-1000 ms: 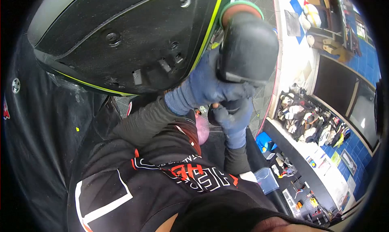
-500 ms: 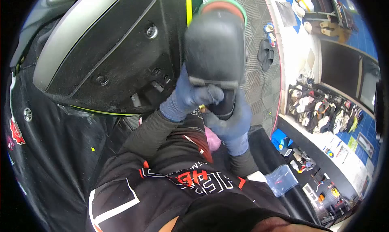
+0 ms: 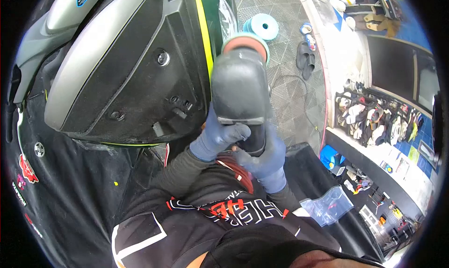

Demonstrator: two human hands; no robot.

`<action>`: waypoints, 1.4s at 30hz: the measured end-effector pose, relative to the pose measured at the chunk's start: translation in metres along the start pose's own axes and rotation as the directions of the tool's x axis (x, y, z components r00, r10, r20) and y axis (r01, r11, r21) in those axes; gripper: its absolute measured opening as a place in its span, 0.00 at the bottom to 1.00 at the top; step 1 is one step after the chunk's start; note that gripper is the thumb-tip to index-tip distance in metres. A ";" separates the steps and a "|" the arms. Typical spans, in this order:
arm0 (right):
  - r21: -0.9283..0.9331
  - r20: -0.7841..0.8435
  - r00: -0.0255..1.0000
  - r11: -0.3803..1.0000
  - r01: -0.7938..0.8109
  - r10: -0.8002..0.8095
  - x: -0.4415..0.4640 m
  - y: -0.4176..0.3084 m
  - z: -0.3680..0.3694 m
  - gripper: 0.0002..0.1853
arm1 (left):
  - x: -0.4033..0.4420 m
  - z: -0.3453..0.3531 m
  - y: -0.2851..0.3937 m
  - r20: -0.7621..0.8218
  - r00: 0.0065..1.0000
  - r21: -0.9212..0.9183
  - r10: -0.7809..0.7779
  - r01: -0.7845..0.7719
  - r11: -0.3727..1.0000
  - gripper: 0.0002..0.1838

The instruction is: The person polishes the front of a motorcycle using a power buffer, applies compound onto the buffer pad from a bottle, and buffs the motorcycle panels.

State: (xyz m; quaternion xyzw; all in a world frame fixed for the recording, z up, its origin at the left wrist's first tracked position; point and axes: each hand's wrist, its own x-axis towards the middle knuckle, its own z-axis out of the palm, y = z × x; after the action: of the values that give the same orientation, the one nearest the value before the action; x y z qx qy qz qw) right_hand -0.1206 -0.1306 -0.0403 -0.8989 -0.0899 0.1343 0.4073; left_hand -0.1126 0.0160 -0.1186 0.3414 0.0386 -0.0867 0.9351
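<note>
In front of my chest I hold a black polisher (image 3: 241, 88), its round red-and-green pad (image 3: 250, 42) at the far end. My left hand (image 3: 220, 136), in a blue glove, closes around the left side of the body, thumb lying across the base of its head. Around the rear handle wraps my right hand (image 3: 266, 155), gloved too; a bare fingertip shows through that glove. The pad is close to a yellow-edged dark green panel (image 3: 216, 15); whether they touch cannot be made out. Left of the polisher is a large black interior panel (image 3: 126, 81) with a silver strip.
Pale blue discs (image 3: 261, 28) rest on the grey tiled floor (image 3: 287, 92) beyond the polisher. Black slippers (image 3: 305, 61) and a dark cord (image 3: 304, 88) lie there too. Black sheeting (image 3: 89, 188) covers the left side. A clear plastic bag (image 3: 327, 206) lies at right.
The polisher and both hands appear slightly lower and further left. The pale blue discs on the floor have come into sight. The whole view has shifted, and both hands keep their hold.
</note>
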 end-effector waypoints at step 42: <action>0.188 0.168 0.986 0.981 -0.035 0.002 0.053 -0.027 -0.039 0.31 | 0.046 0.059 0.081 -0.060 0.954 0.227 0.292 -0.272 0.935 0.23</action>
State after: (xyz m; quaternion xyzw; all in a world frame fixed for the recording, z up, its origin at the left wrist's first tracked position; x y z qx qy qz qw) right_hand -0.0594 -0.1263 -0.0047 -0.8421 -0.1021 0.2211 0.4813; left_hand -0.0512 0.0326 -0.0289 0.4466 0.0231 0.0607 0.8924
